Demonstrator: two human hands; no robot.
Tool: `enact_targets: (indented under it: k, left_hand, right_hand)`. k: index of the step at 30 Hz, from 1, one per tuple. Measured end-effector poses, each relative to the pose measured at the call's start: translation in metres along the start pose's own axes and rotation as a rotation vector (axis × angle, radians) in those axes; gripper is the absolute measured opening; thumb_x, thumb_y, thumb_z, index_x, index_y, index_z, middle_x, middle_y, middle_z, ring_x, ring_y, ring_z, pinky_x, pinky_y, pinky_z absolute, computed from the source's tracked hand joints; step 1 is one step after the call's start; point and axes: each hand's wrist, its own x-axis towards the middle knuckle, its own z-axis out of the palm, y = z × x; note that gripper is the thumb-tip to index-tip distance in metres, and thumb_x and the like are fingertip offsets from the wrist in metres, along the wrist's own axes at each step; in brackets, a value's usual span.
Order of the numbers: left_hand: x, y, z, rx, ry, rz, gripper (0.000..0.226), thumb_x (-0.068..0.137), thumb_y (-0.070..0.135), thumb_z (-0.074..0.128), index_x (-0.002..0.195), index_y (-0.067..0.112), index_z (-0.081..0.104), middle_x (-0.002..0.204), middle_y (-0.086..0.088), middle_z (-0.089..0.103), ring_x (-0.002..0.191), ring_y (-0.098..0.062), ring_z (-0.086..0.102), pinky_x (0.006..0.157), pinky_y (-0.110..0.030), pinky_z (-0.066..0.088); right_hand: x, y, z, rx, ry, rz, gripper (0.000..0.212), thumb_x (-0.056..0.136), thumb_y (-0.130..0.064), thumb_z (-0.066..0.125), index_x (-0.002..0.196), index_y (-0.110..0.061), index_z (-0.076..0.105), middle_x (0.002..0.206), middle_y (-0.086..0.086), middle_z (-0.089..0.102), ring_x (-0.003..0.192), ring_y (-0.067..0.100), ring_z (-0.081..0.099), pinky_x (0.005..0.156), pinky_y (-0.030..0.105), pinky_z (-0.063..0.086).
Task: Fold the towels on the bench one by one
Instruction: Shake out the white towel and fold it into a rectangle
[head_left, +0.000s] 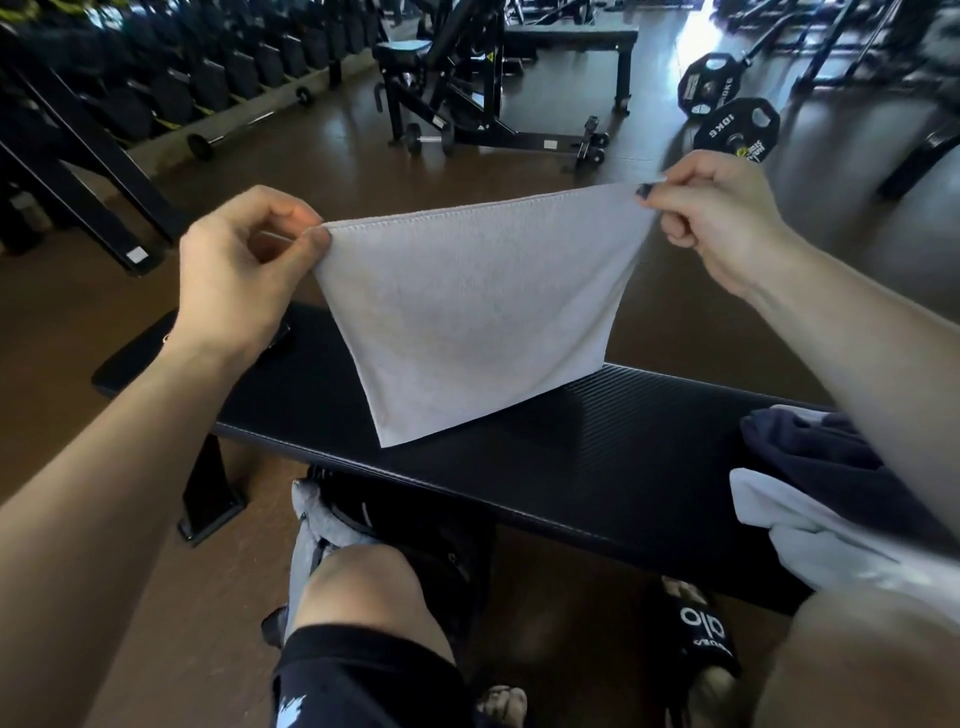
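A light grey towel hangs stretched in the air above the black bench. My left hand pinches its top left corner and my right hand pinches its top right corner. The towel's lower edge touches the bench top or hangs just above it. At the bench's right end lie a dark navy towel and a white towel, loosely heaped and partly hidden by my right forearm.
A small dark object lies on the bench behind my left wrist. A grey cloth hangs below the bench by my knee. Behind stand a dumbbell rack, a workout machine and weight plates on the brown floor.
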Motion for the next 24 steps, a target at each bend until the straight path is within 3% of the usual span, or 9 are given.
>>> enact_targets:
  k: [2, 6, 12, 15, 20, 22, 24]
  left_hand:
    - [0.002, 0.002, 0.004, 0.023, -0.007, 0.018, 0.005, 0.092, 0.020, 0.072, 0.096, 0.024, 0.072, 0.094, 0.006, 0.071, 0.089, -0.021, 0.071, 0.080, -0.051, 0.059]
    - [0.002, 0.008, 0.009, 0.077, -0.026, 0.041, 0.004, 0.093, 0.016, 0.071, 0.095, 0.015, 0.073, 0.096, 0.003, 0.072, 0.090, -0.015, 0.070, 0.086, -0.037, 0.058]
    - [0.005, 0.014, 0.013, 0.123, -0.070, 0.081, 0.006, 0.094, 0.018, 0.072, 0.094, 0.013, 0.072, 0.096, -0.001, 0.073, 0.091, -0.015, 0.070, 0.087, -0.030, 0.057]
    - [0.008, 0.015, 0.014, 0.164, -0.099, 0.121, 0.006, 0.094, 0.020, 0.072, 0.094, 0.014, 0.072, 0.094, 0.001, 0.072, 0.089, -0.011, 0.069, 0.084, -0.019, 0.055]
    - [0.017, 0.011, 0.019, 0.207, -0.125, 0.181, 0.005, 0.094, 0.017, 0.071, 0.099, 0.017, 0.072, 0.092, 0.002, 0.071, 0.085, -0.012, 0.068, 0.079, -0.014, 0.052]
    - [0.022, 0.008, 0.022, 0.254, -0.137, 0.216, 0.014, 0.095, 0.017, 0.069, 0.109, 0.019, 0.073, 0.094, 0.002, 0.070, 0.085, -0.011, 0.066, 0.081, -0.010, 0.049]
    - [0.029, 0.003, 0.027, 0.342, -0.166, 0.300, 0.018, 0.096, 0.015, 0.066, 0.112, 0.017, 0.075, 0.100, -0.001, 0.071, 0.088, -0.014, 0.065, 0.084, -0.016, 0.049]
  right_hand:
    - [-0.001, -0.001, -0.005, -0.016, 0.007, -0.010, 0.023, 0.081, 0.002, 0.072, 0.078, -0.016, 0.057, 0.070, 0.013, 0.058, 0.045, 0.013, 0.047, 0.044, 0.022, 0.032]
    - [-0.003, -0.002, -0.013, -0.083, -0.034, -0.059, 0.020, 0.084, 0.001, 0.070, 0.095, -0.017, 0.070, 0.071, 0.001, 0.066, 0.051, 0.017, 0.058, 0.048, 0.026, 0.044]
    - [-0.002, -0.002, -0.024, -0.237, -0.079, -0.089, 0.017, 0.088, 0.007, 0.063, 0.092, -0.009, 0.070, 0.087, 0.014, 0.062, 0.063, 0.022, 0.072, 0.057, 0.026, 0.055]
    - [0.000, -0.001, -0.028, -0.359, -0.087, -0.101, 0.010, 0.092, 0.005, 0.062, 0.098, -0.001, 0.067, 0.087, 0.014, 0.064, 0.071, 0.028, 0.075, 0.060, 0.028, 0.059]
    - [-0.003, -0.002, -0.029, -0.539, -0.090, -0.124, 0.021, 0.093, 0.006, 0.056, 0.104, -0.002, 0.071, 0.096, 0.009, 0.066, 0.076, 0.025, 0.076, 0.074, 0.035, 0.063]
    - [-0.002, -0.003, -0.031, -0.588, -0.092, -0.109, 0.021, 0.095, 0.003, 0.057, 0.106, -0.005, 0.072, 0.092, 0.011, 0.070, 0.077, 0.025, 0.076, 0.080, 0.039, 0.062]
    - [0.000, -0.003, -0.033, -0.611, -0.095, -0.099, 0.018, 0.096, 0.001, 0.056, 0.103, -0.005, 0.072, 0.086, 0.010, 0.070, 0.078, 0.024, 0.077, 0.083, 0.042, 0.061]
